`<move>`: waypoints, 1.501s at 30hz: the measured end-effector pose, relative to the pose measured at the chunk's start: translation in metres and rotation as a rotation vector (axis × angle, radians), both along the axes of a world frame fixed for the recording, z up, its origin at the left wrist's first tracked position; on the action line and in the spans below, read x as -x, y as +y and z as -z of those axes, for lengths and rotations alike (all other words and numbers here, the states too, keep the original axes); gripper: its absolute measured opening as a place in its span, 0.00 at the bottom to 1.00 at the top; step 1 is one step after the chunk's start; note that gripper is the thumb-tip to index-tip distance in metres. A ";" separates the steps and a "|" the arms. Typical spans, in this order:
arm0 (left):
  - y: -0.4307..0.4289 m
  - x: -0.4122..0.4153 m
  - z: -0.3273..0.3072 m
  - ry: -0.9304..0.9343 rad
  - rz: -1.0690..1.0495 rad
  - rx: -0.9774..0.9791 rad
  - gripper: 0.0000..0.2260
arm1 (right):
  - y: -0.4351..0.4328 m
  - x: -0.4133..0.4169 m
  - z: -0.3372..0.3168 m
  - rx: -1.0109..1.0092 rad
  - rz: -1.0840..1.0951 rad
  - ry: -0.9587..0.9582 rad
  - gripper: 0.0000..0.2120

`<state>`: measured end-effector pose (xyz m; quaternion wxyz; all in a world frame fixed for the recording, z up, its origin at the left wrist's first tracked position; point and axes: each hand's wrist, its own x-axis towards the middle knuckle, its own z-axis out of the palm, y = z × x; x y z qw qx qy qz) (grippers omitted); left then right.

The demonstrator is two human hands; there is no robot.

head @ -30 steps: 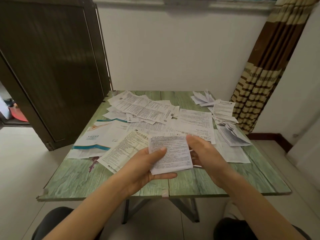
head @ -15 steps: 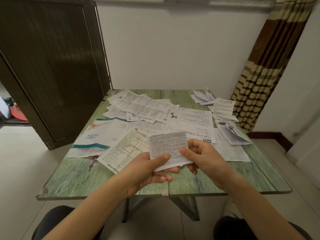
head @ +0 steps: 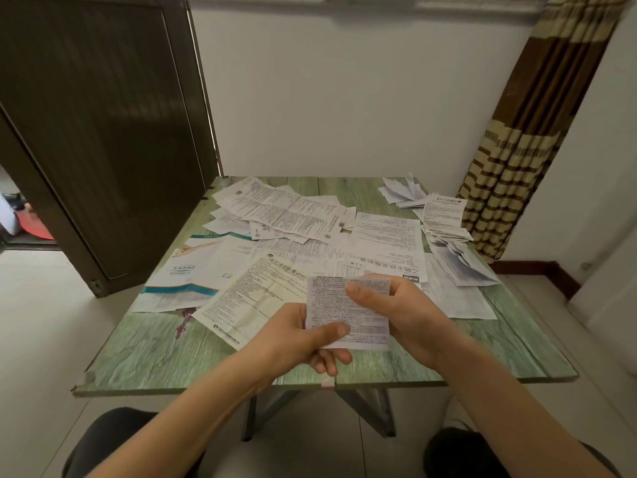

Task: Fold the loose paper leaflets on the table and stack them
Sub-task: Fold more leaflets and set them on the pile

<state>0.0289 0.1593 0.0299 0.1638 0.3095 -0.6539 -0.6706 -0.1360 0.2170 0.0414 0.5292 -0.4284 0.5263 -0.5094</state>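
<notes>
Left grip (head: 296,336) and right grip (head: 405,313) pinch the leaflet (head: 362,326) (thumbs on top) near the table's (head: 155,360) front edge.

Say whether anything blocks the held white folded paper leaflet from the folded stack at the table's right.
Nothing visible does. The left hand and right hand hold the white folded paper leaflet; only flat loose white sheets lie below the way to the folded stack.

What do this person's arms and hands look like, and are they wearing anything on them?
The left hand and right hand are bare: no gloves, rings or bracelets show. The forearms are bare too, with no sleeve, watch or band in view up to the picture's edge. Dark trousers cover the knees below.
</notes>
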 end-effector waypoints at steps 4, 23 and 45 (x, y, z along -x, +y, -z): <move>0.001 -0.001 0.000 -0.023 0.033 0.037 0.04 | -0.001 -0.001 0.001 0.013 0.010 0.013 0.16; -0.002 0.011 -0.004 0.072 -0.384 0.151 0.20 | 0.000 -0.011 0.008 0.094 0.109 0.105 0.04; 0.001 0.016 0.003 0.174 -0.512 0.251 0.14 | -0.007 -0.020 0.003 0.017 0.257 0.065 0.05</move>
